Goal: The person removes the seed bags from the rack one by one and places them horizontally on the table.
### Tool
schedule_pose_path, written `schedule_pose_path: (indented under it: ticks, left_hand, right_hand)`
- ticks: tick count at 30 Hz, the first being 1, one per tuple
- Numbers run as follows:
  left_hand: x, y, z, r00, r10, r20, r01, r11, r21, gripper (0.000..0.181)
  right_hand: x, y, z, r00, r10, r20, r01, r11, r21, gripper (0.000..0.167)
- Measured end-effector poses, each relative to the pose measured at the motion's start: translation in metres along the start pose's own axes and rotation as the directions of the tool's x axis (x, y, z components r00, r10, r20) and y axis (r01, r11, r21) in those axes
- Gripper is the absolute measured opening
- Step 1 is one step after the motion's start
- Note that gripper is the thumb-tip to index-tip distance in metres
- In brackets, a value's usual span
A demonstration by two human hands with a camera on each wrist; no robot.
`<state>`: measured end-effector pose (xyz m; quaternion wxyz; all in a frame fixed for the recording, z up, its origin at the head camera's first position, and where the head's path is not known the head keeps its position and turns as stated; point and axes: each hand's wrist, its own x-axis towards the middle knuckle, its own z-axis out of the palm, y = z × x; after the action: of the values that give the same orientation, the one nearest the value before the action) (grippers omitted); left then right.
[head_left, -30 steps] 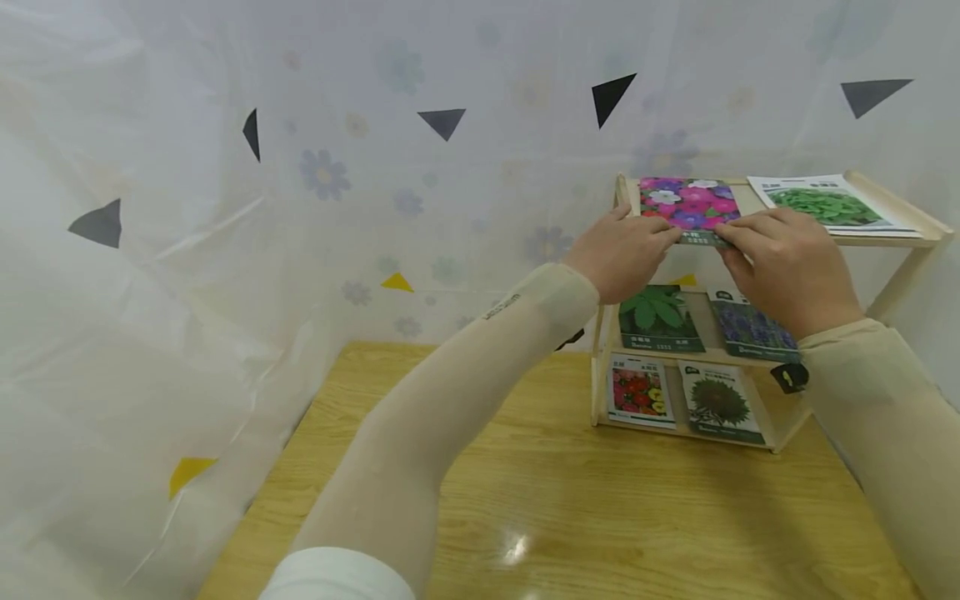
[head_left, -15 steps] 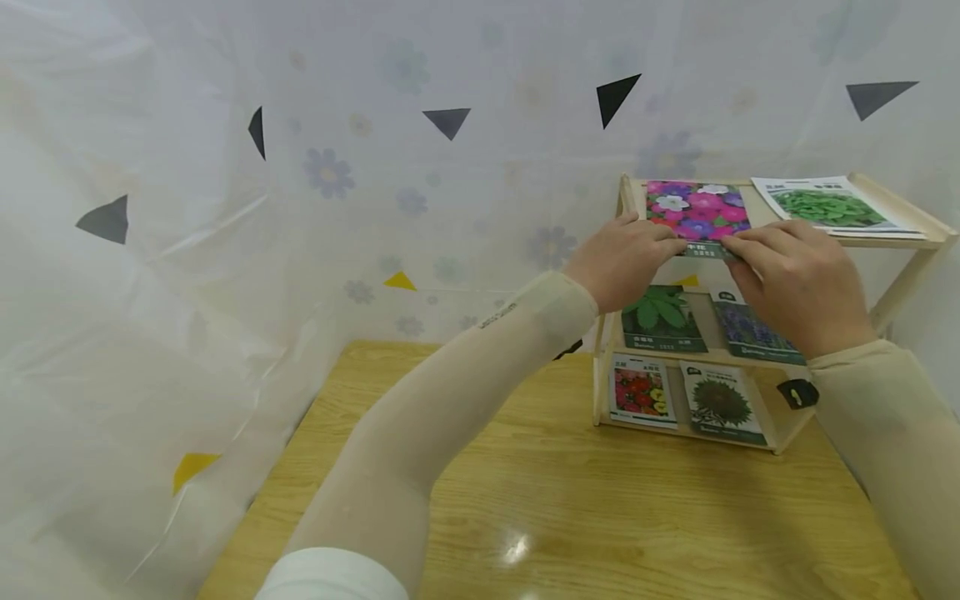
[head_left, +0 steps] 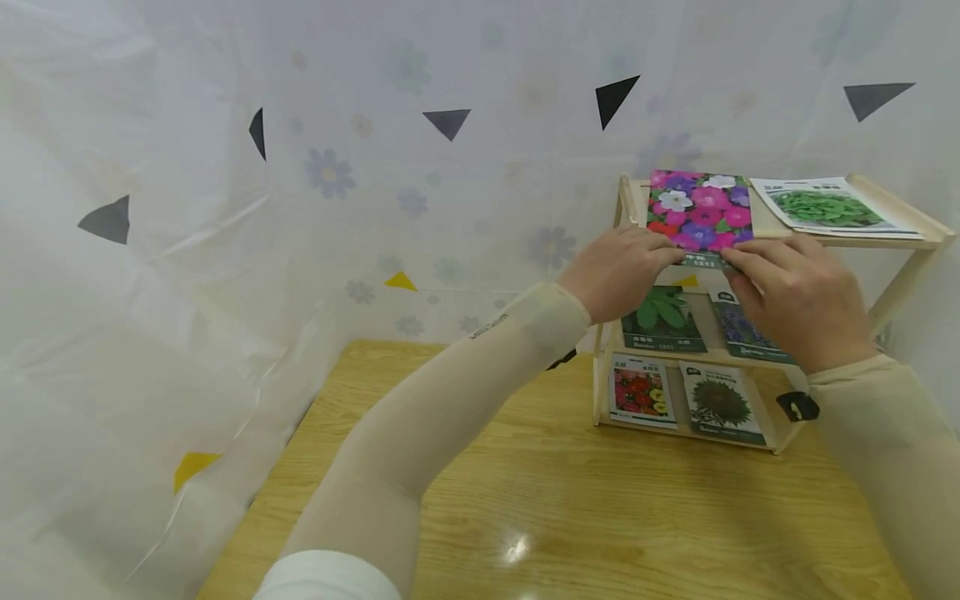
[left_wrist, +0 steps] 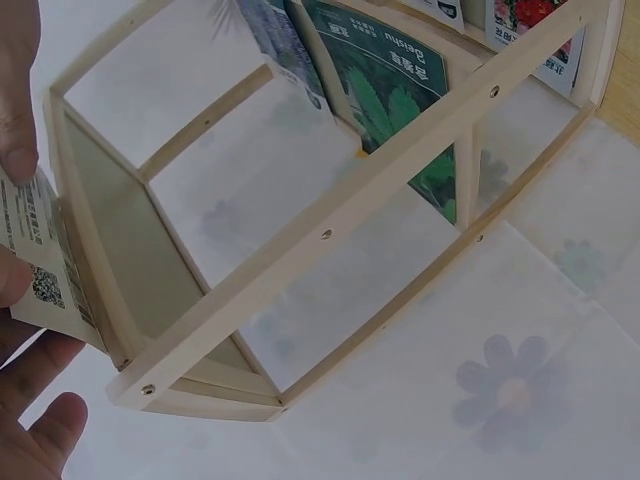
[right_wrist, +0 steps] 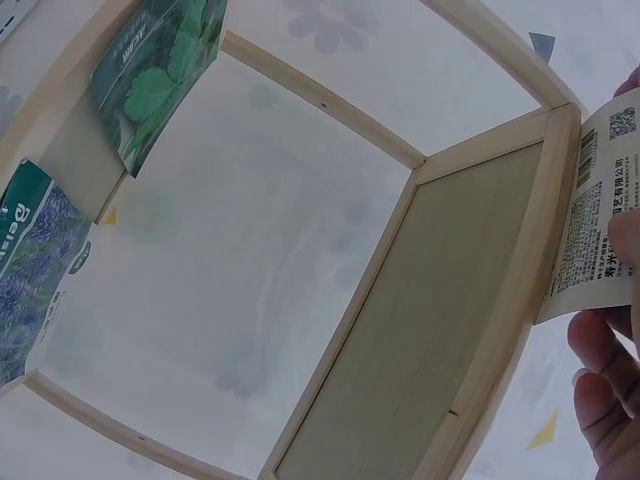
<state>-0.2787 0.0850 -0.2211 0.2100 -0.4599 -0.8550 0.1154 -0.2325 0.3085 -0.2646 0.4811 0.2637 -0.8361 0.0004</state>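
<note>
A packet with pink, purple and white flowers (head_left: 701,208) is held by its lower edge at the top shelf's front left. My left hand (head_left: 618,271) pinches its lower left corner, and my right hand (head_left: 806,296) pinches the lower right. The packet's printed back (left_wrist: 40,250) faces the left wrist view, with thumb and fingers of my left hand (left_wrist: 35,390) on it. In the right wrist view the back (right_wrist: 600,200) lies against the shelf's front rail, and my right hand (right_wrist: 610,390) grips it at the frame's edge.
The wooden rack (head_left: 911,279) stands at the right of the wooden table (head_left: 570,508). A green-leaf packet (head_left: 832,207) lies on top at the right. Below are a leaf packet (head_left: 660,317), a lavender packet (head_left: 738,325), a red-flower packet (head_left: 640,392) and a sunflower packet (head_left: 722,402).
Both hands have moved slightly down and toward the near side with the pinched flower packet. Its lower edge now hangs lower in front of the top shelf, and its face is tilted more toward the head camera.
</note>
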Motion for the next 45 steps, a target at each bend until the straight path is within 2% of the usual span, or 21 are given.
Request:
schedule_pose_path:
  ticks: [17,25,35,40,45]
  left_hand:
    - [-0.013,-0.001,0.007,0.994,0.035,-0.102,-0.035,0.999,0.005,0.038]
    - [-0.018,-0.006,0.016,0.978,0.016,-0.207,-0.035,0.995,-0.091,0.035]
    - [-0.025,-0.009,0.022,0.976,0.008,-0.217,-0.051,0.980,-0.191,0.038]
    - [-0.028,-0.010,0.024,0.972,-0.009,-0.234,-0.043,0.976,-0.215,0.041]
    - [-0.033,-0.009,0.028,0.973,-0.032,-0.230,-0.026,0.969,-0.246,0.045]
  right_hand:
    - [-0.006,-0.011,0.001,1.000,0.015,0.004,-0.015,0.999,0.036,0.034]
    - [-0.010,-0.015,0.002,0.999,0.006,-0.041,-0.004,0.998,0.055,0.029]
    - [-0.016,-0.016,0.002,0.999,0.032,-0.012,-0.031,0.998,0.056,0.031]
    - [-0.020,-0.017,0.001,0.999,0.036,0.016,-0.037,0.998,0.051,0.034]
    - [-0.024,-0.020,0.002,1.000,0.030,-0.002,-0.030,0.997,0.068,0.033]
